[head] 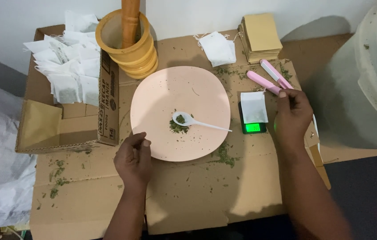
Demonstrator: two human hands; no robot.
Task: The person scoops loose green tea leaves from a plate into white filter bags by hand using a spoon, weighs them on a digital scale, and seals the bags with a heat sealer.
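Open brown cardboard box [70,126] of white tea bags, left hand [133,158] with fingers curled together at the round pink plate [180,112], white plastic spoon [197,122] on green herb crumbs, right hand [292,113] pinching the pink sealer [270,79] beside a small scale [253,126]

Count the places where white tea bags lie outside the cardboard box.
2. One white paper tea bag lies on the small black scale with the green display; a small pile of white tea bags lies behind the pink round plate. Others may be hidden.
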